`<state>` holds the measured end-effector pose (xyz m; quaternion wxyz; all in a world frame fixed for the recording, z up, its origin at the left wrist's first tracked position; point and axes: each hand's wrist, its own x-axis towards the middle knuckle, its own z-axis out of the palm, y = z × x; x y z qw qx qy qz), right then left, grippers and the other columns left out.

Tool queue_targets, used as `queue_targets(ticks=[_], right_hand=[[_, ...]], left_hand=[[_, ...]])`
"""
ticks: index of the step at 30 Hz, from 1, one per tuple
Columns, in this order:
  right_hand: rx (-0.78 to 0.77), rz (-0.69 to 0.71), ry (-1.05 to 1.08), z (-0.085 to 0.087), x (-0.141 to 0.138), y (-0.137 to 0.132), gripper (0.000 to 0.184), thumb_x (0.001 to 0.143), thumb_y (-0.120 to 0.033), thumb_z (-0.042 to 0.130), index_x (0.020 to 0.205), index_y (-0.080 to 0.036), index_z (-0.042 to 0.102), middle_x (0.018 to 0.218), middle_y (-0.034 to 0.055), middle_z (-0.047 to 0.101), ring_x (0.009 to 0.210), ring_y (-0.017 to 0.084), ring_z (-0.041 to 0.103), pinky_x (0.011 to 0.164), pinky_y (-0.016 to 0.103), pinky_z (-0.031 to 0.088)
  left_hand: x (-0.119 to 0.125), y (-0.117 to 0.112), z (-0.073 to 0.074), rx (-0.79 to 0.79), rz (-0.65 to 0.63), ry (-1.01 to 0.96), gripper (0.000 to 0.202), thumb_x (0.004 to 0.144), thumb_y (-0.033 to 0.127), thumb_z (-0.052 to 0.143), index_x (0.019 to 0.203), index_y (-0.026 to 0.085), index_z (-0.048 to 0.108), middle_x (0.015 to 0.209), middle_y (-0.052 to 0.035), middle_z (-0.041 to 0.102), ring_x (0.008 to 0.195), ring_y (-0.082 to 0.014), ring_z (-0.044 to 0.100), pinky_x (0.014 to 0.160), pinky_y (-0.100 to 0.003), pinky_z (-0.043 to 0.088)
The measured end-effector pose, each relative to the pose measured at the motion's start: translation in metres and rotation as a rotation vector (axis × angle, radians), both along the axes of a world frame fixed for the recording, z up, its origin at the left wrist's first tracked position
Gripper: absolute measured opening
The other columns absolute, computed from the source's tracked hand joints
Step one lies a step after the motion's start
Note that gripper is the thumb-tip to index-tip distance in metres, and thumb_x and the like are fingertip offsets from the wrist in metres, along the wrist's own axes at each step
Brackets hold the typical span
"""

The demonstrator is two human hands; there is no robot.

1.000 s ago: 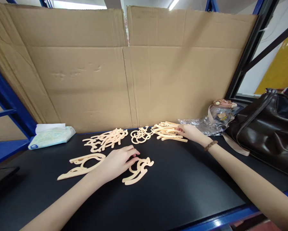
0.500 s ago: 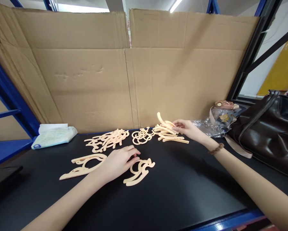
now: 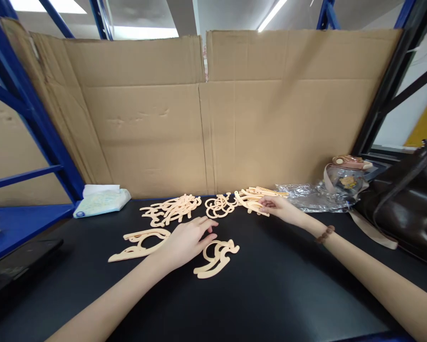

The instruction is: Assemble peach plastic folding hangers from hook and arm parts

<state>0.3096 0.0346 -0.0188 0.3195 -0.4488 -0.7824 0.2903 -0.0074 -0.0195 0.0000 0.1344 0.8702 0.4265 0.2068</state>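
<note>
My left hand (image 3: 192, 237) rests over the black table with thumb and fingers apart, holding nothing that shows. Under its wrist side lies a beige plastic folding hanger (image 3: 138, 247), partly covered by the hand. Just right of the thumb is a small group of curved beige hanger pieces (image 3: 218, 259). At the back, my right hand (image 3: 273, 207) pinches a curved beige hanger arm (image 3: 251, 203), low against a pile of long hanger arms (image 3: 261, 191). Its far fingers are hidden.
Along the back lie a heap of notched hanger arms (image 3: 177, 207) and a heap of hooks (image 3: 220, 205). A wipes packet (image 3: 101, 200) stands left, a dark flat device (image 3: 21, 263) nearer. Clear plastic wrap (image 3: 306, 197), a bottle (image 3: 347, 176) and a brown bag (image 3: 405, 199) are right, before a cardboard wall (image 3: 156, 128).
My right hand has lowered the curved hanger arm from above the pile down onto it. The whole view has shifted a little; my left hand stays by the same pieces.
</note>
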Motion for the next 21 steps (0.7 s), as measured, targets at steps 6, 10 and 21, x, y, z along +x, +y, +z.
queue_targets(ticks=[6, 10, 21], right_hand=[[-0.038, 0.188, -0.024, 0.006, -0.036, -0.032, 0.03, 0.086, -0.048, 0.056, 0.092, -0.019, 0.06, 0.082, 0.0025, 0.063, 0.076, 0.016, 0.059, 0.071, 0.029, 0.048], [-0.05, 0.245, -0.064, 0.008, -0.053, -0.05, 0.023, 0.089, -0.041, 0.054, 0.091, -0.02, 0.061, 0.08, 0.0013, 0.065, 0.07, 0.014, 0.058, 0.064, 0.026, 0.046], [-0.171, 0.048, 0.113, 0.0, -0.062, -0.049, 0.03, 0.083, -0.044, 0.058, 0.093, -0.016, 0.058, 0.078, 0.0034, 0.064, 0.063, 0.014, 0.063, 0.048, 0.023, 0.049]], left_hand=[[0.009, 0.002, -0.002, -0.229, 0.104, -0.324, 0.047, 0.092, 0.05, 0.035, 0.129, 0.023, 0.044, 0.105, -0.0063, 0.061, 0.076, -0.0158, 0.061, 0.057, -0.027, 0.049], [0.01, 0.008, -0.001, -0.419, 0.08, -0.426, 0.045, 0.084, 0.053, 0.047, 0.105, 0.015, 0.06, 0.077, -0.0023, 0.06, 0.054, -0.0105, 0.053, 0.04, -0.02, 0.038], [0.003, 0.015, -0.002, -0.547, 0.185, -0.574, 0.034, 0.075, 0.046, 0.065, 0.084, 0.014, 0.063, 0.075, -0.0044, 0.067, 0.078, -0.0177, 0.065, 0.064, -0.029, 0.056]])
